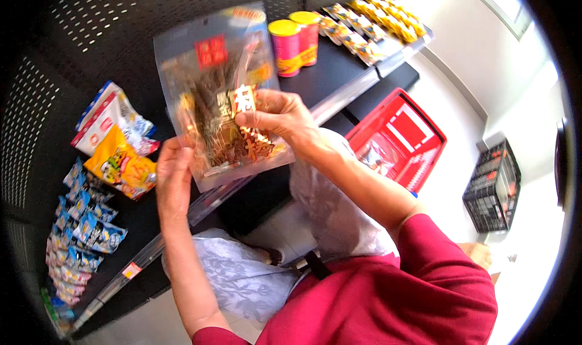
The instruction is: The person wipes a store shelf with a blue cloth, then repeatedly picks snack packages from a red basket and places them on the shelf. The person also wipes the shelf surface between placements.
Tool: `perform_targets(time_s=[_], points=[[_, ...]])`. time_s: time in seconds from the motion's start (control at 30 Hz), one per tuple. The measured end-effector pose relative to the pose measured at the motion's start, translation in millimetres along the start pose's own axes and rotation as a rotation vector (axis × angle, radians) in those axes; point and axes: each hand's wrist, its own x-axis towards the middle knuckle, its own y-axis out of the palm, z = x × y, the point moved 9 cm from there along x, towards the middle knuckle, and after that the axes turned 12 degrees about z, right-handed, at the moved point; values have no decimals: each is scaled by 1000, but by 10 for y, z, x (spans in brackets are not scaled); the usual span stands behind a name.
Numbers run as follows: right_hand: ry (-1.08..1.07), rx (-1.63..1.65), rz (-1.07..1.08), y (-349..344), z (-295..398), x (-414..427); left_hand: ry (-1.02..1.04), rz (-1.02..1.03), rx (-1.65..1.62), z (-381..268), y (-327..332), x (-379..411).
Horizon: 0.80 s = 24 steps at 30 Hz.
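Note:
A large clear plastic snack bag (204, 81) with a red square label and gold lettering is held up in front of me, tilted over a black shelf (336, 72). Thumb and fingers of my right hand (284, 120) pinch at its front right side. My left hand (175, 177) grips its lower left edge, the fingers partly hidden behind it. Dark and brown pieces show through the film, slightly blurred. Just right of the bag stand two pink canisters (285, 49) with yellow lids. Left of my left hand lie a yellow snack bag (120, 163) and a white-and-red bag (109, 118).
Small blue packets (91, 227) fill the shelf's left end; yellow packets (391, 18) line its far right. A clear price rail (122, 272) edges the shelf. On the floor are a red shopping basket (409, 140) holding packaged goods and a black crate (493, 190).

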Motion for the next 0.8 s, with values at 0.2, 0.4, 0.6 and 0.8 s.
perform_targets(time_s=[0.2,0.4,0.6,0.8], points=[[-367,-129,-427,-1129,903,-1011,-65,8,66,14,-49,63],[-216,-170,-907,-2902,284,-2395,-153,-120,188,74,-218,39],[577,-270,-1286,-3770,-1595,-3515,-239,-236,234,253,-548,-39],[283,169,-1289,-3902,-2573,-3722,-270,-279,253,365,-489,77]])
